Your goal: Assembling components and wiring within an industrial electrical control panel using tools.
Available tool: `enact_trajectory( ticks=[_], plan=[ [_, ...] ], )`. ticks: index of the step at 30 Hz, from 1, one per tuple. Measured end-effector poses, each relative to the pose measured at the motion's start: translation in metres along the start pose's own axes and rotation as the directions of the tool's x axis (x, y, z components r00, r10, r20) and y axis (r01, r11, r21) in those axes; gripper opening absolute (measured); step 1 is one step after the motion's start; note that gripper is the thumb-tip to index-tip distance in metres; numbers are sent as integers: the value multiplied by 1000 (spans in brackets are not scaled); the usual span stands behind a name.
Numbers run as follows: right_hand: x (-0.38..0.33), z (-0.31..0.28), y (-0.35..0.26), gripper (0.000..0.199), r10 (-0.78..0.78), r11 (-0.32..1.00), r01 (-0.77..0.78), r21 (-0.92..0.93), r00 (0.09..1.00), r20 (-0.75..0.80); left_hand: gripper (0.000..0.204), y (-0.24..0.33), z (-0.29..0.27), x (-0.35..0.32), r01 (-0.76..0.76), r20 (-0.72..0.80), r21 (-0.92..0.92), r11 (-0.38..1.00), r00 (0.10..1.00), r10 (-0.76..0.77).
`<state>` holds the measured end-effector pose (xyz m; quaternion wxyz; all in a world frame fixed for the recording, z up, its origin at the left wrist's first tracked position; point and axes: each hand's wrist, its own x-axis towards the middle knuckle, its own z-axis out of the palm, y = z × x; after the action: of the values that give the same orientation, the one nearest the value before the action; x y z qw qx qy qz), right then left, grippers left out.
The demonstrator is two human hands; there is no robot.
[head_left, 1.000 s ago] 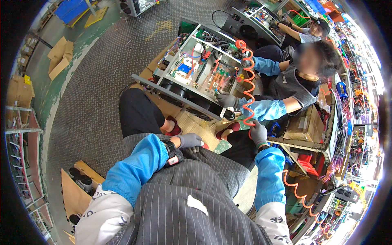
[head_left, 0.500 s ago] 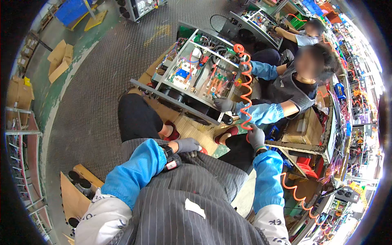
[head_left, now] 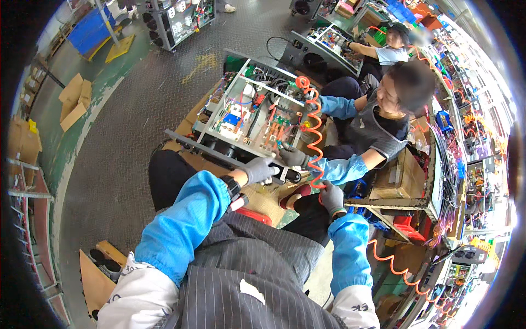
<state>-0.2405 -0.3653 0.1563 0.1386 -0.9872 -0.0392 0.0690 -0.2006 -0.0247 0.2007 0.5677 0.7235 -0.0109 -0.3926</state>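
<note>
My left hand (head_left: 258, 171), in a grey glove, reaches over the near front edge of an open metal chassis (head_left: 216, 147). Its fingers are stretched out, and nothing shows in them. Inside the chassis are circuit boards (head_left: 282, 126), wires and a blue part (head_left: 232, 118). My right hand (head_left: 331, 197), also gloved, is closed round the lower end of an orange coiled air hose (head_left: 314, 147), which rises toward the co-worker's side. Whatever else sits in that fist is hidden. A co-worker's gloved hand (head_left: 294, 157) rests at the chassis corner, close to my left fingertips.
A co-worker (head_left: 392, 104) sits at the chassis's right side. Beyond, another person works on a second chassis (head_left: 334, 46). At the right stand a workbench shelf with a cardboard box (head_left: 400, 174) and a red bin (head_left: 408, 227). A red object (head_left: 255, 216) lies below my left wrist.
My left hand has moved forward from my lap to the chassis's front edge. The right hand still grips the hose. The whole view has shifted slightly.
</note>
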Motion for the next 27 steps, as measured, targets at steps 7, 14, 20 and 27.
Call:
enact_trajectory(
  ticks=[7, 14, 20, 27],
  plan=[
    [-11, -14, 6, 32, 117, 990, -127, 56, 980, 160, 27, -16, 42, -41, -10, 161, -39, 999, 987, 16],
    [-6, -22, -5, 21, 69, 997, -73, 40, 994, 90, 32, -92, 83, -94, 488, 375, -297, 821, 850, -370],
    [-5, -13, -3, 23, 54, 997, -56, 43, 997, 62, 41, -103, 82, -70, 331, 448, 4, 944, 843, -297],
    [-7, -14, -1, 29, 102, 994, -105, 28, 991, 89, 33, -105, 90, -69, 238, 493, 40, 970, 840, -226]
  ],
)
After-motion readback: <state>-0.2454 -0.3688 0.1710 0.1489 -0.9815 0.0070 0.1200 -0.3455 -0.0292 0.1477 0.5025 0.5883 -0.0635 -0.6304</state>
